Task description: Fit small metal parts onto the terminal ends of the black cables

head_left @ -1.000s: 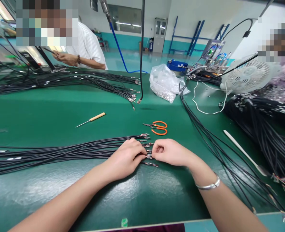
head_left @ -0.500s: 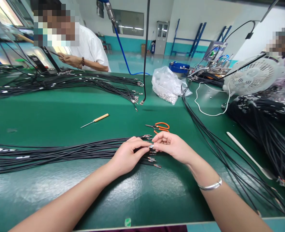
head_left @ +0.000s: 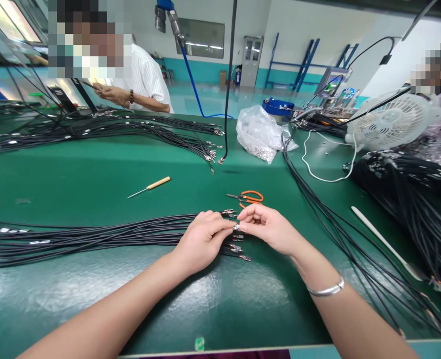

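A bundle of black cables (head_left: 104,238) lies across the green table, its metal-tipped ends toward the middle. My left hand (head_left: 204,242) rests over the bundle near those ends, thumb and forefinger pinching one cable end. Against that pinch, my right hand (head_left: 267,229) grips a small silver metal connector (head_left: 236,227) between thumb and fingertips. Other cable ends with metal terminals (head_left: 245,258) stick out just below the hands. Behind my right hand lie orange-handled pliers (head_left: 252,196), partly covered by it. The cable inside my left fingers is mostly hidden.
A wooden-handled awl (head_left: 158,183) lies left of the pliers. Farther back are more cables (head_left: 130,127), a plastic bag of small metal parts (head_left: 257,134) and a white fan (head_left: 390,119). A hanging black cable (head_left: 228,89) dangles over the table. A co-worker (head_left: 149,75) stands across.
Both hands stay together at the cable end, with the left fingers slightly closer around it. The whole view has shifted a little.
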Tool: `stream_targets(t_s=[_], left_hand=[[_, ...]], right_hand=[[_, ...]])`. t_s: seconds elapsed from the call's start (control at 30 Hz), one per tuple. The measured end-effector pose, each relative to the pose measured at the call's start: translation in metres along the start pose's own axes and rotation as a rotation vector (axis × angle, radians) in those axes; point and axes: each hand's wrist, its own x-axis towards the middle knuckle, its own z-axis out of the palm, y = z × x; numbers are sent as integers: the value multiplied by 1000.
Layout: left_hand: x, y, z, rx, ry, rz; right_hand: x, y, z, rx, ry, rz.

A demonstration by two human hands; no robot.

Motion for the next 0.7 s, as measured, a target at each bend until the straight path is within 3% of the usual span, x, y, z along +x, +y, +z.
stream_targets(t_s=[0.13,0.37,0.7], left_hand=[[-1,1,2,112,19,44],[-2,5,6,-211,113,-127],[1,7,2,-308,106,-191]], right_hand=[[0,2,1,-14,20,-10],[1,1,1,-56,33,-6],[0,2,0,-65,42,-27]])
